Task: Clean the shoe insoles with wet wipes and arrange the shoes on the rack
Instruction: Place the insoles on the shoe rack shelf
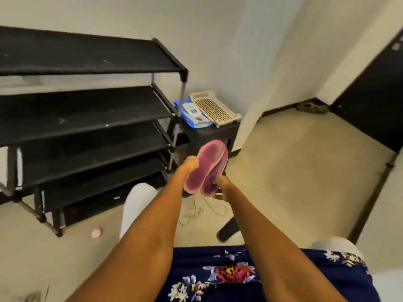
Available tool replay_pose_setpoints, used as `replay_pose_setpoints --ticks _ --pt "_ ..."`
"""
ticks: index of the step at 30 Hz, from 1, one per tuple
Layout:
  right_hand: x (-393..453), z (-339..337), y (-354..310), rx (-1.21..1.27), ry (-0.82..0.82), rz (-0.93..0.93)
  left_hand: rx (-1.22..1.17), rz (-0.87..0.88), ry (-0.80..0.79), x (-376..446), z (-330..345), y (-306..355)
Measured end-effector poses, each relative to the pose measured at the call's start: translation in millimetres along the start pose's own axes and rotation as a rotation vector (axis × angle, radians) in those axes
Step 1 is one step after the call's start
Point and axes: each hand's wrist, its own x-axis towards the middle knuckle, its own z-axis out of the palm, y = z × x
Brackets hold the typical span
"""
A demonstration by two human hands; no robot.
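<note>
Insoles (207,168), two, purple, pink-edged: held side by side in the air in front of the shoe rack (87,118), above the floor. Left hand (188,165) grips the left one at its edge, fingers curled round it; right hand (221,180) grips the right one near its heel end. Long axes run away from the person, toes up and slightly right, toward the stool (209,134). Wet wipes (194,113) lie on the stool beside a plastic tray (214,107), pack untouched by either hand. Progress, as judged: early. No wipe in hand; rack shelves show no shoes; cleaning and arranging appear left.
</note>
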Motion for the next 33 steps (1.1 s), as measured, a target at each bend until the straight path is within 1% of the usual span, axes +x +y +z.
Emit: replay_pose_setpoints --ticks 1,3,6,10,14,18,21,24,27,30,33 --pt "3 -18 16 0.019 0.031 0.037 0.028 -0.034 -0.041 2 24 -3" --pt "10 -55 45 0.067 0.091 0.113 0.032 -0.122 -0.075 12 73 -11" --pt "19 -106 87 0.169 0.153 0.231 0.085 -0.181 -0.145 12 139 -14" --pt "40 -163 152 0.349 0.236 0.353 0.208 -0.165 -0.241 13 231 -33" --pt "73 -209 235 0.478 0.314 0.447 0.275 -0.209 -0.319 24 324 -64" --pt "120 -254 332 0.580 0.435 0.539 0.412 -0.221 -0.446 40 423 -109" --pt "157 -275 408 0.586 0.477 0.597 0.502 -0.236 -0.495 50 483 -143" --pt "196 -282 490 0.571 0.467 0.628 0.523 -0.271 -0.478 67 536 -174" --pt "237 -280 567 0.602 0.488 0.703 0.516 -0.264 -0.459 87 585 -198" --pt "261 -272 607 0.626 0.520 0.755 0.542 -0.236 -0.442 106 616 -218" --pt "253 -267 599 0.618 0.551 0.775 0.585 -0.212 -0.438 111 629 -235"
